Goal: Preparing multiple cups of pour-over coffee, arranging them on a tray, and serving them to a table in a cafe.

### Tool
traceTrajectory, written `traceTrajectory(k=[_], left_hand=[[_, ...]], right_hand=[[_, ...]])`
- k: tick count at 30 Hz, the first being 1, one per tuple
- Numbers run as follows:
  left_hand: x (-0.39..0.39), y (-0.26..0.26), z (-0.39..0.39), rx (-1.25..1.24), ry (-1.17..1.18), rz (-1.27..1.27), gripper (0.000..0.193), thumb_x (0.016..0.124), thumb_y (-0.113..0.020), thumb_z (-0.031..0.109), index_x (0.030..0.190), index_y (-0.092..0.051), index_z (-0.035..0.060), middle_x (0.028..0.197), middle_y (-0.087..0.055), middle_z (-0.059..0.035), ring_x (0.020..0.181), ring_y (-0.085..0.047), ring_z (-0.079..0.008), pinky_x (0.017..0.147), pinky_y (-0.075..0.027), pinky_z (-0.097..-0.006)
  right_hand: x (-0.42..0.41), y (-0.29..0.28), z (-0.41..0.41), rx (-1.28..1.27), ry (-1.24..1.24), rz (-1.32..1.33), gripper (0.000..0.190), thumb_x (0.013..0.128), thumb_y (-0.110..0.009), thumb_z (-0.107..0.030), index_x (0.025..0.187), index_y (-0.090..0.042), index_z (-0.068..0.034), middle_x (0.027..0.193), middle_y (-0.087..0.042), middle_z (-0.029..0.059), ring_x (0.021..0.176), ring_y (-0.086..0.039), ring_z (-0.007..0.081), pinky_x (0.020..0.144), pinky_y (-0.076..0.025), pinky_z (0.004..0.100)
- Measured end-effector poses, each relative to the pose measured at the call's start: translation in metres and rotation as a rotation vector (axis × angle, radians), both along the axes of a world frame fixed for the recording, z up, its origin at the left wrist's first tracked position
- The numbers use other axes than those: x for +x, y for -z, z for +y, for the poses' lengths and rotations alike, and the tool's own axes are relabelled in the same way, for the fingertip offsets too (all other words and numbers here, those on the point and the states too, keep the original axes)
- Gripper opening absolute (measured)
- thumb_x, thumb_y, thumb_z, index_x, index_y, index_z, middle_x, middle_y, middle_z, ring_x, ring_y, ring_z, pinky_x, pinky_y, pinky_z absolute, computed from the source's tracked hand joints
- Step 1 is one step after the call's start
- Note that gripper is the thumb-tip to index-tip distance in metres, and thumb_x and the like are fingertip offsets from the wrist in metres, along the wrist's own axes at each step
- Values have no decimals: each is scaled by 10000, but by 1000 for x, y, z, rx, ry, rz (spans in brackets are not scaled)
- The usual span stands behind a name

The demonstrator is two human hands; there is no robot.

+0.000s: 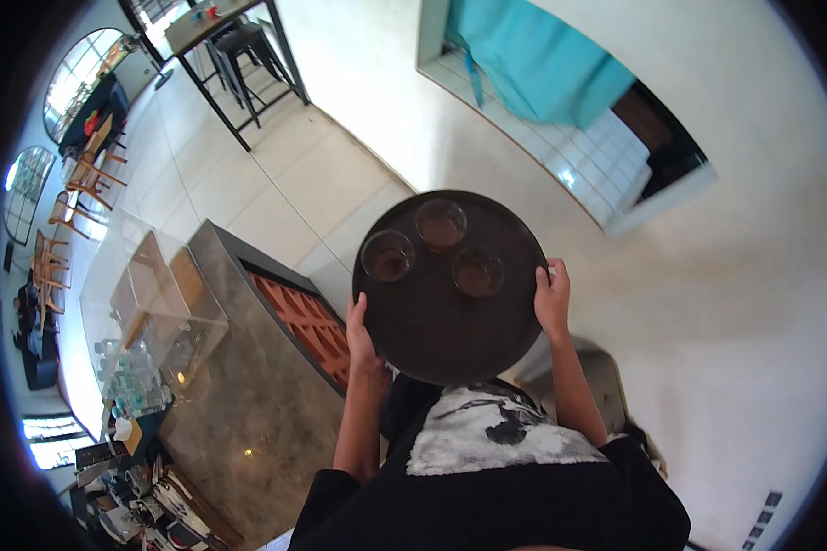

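Observation:
A round dark serving tray (pixel 427 330) is held level in front of my body. My left hand (pixel 362 334) grips its left edge, with the thumb on the rim. On the opposite side my right hand (pixel 553 296) holds the right edge, fingers partly hidden beneath. Three clear drinking glasses stand on the far half of the tray: one at the left (pixel 388 256), one at the top (pixel 441 225) and one nearer the right (pixel 478 273). The left and top glasses have a little brownish liquid low inside; the content of the right one cannot be told.
A concrete-topped counter (pixel 248 413) runs along my left, bearing a clear acrylic case (pixel 158 275) and several bottles (pixel 131 379). Ahead stand a high table (pixel 210 27) and a dark metal stool (pixel 238 41). A white wall with a tiled opening (pixel 558 151) and turquoise cloth (pixel 537 62) is at the right.

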State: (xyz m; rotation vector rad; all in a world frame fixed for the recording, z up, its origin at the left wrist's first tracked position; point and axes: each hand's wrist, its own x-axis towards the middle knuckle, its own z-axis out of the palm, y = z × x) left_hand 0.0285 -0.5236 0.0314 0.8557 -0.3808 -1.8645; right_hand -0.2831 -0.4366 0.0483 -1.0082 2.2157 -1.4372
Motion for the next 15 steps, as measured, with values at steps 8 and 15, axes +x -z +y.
traceTrajectory(k=[8,15], left_hand=[[22,-19,-169,-20,-113,-46,477,1064,-474,346,1417,-449,27,1314,-594,-145,1164,-627,-279,965,-541,-408],[56,-56,-318,-13,-263,-31,477,1065,-458,378,1391,-471,31,1285,-612,-140,1129,-647,-287,951,-548,-417]], right_hand=[[14,-14,-206,10,-157,-101,294,1028,-553,-236,1213,-530,-8,874,-660,95,782,-604,162,726,-480,311],[67,-69,-393,-184,-373,86,665,973,-637,-365,1475,-376,-15,1373,-536,195,1297,-501,292,1093,-357,431]])
